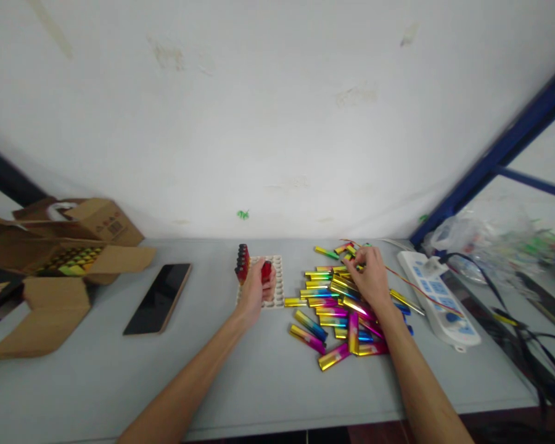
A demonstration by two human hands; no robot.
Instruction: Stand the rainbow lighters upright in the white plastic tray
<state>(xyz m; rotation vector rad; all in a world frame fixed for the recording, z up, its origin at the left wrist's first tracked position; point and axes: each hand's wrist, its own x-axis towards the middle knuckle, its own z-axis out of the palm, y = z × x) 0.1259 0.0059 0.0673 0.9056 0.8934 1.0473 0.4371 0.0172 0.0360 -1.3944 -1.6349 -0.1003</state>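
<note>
left hand closed on red lighter over tray, frame centre | right hand curled into lighter pile, grip unclear | likely light, rigid, slick: pinch mid-body

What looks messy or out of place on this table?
The shiny rainbow-coloured pieces under the right hand lie in a loose heap, crossing at all angles. By contrast the red pieces stand in a neat row on the white tray, where the left hand holds another red piece.
</note>
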